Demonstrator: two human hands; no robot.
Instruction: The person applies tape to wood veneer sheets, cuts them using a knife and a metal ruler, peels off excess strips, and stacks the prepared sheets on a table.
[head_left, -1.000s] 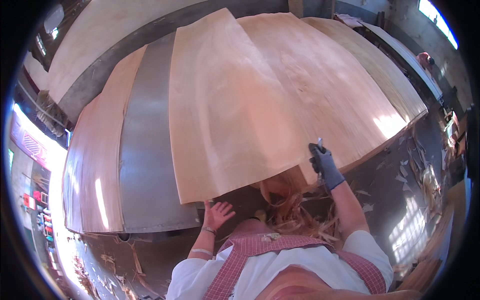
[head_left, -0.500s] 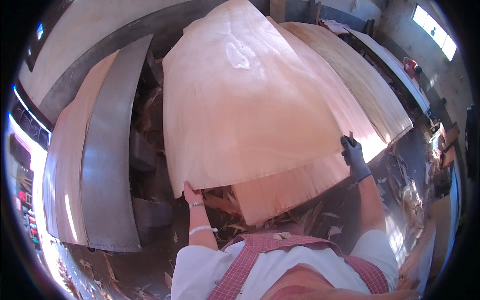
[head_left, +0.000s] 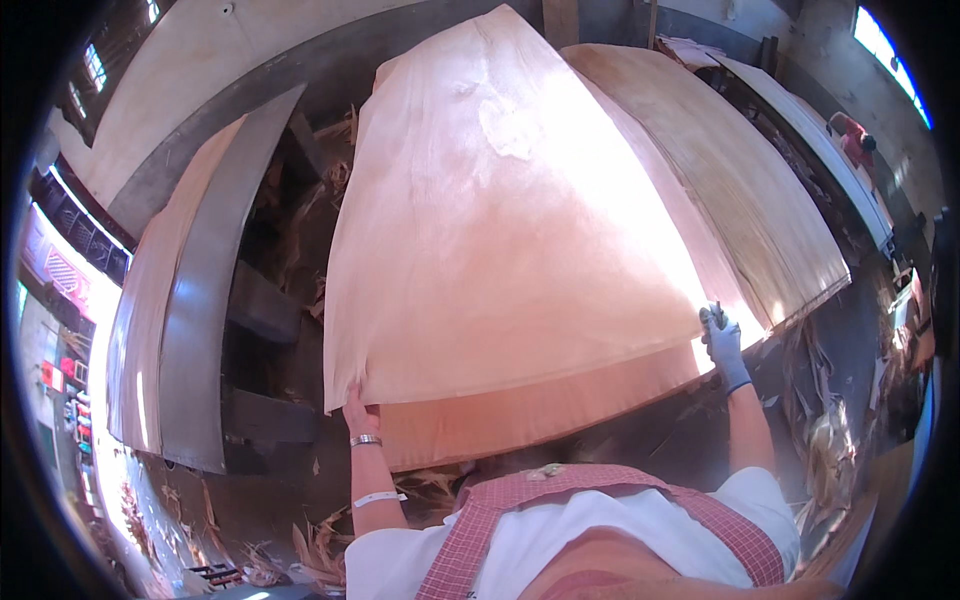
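A large, thin, pale wood veneer sheet (head_left: 480,300) stretches away in front of me. My bare left hand (head_left: 360,408) grips its near left corner, with the thumb on top and a metal watch band at the wrist. At the near right corner, my gloved right hand (head_left: 722,342) is closed on the sheet's edge. Between the two hands the near edge is held a little above another veneer sheet (head_left: 500,420), whose front strip shows below it. A lighter patch marks the upper sheet's far part, and bright sunlight washes over its right side.
More veneer stacks lie to the right (head_left: 740,170), and a grey-topped stack (head_left: 205,300) lies to the left. Dark blocks (head_left: 265,415) stand between the stacks. Veneer scraps (head_left: 830,440) litter the floor. Another person (head_left: 855,140) is at the far right.
My left hand has shifted left and nearer with its corner; the right hand has come slightly right and nearer. The upper sheet now lies more nearly parallel to the lower sheet's front edge.
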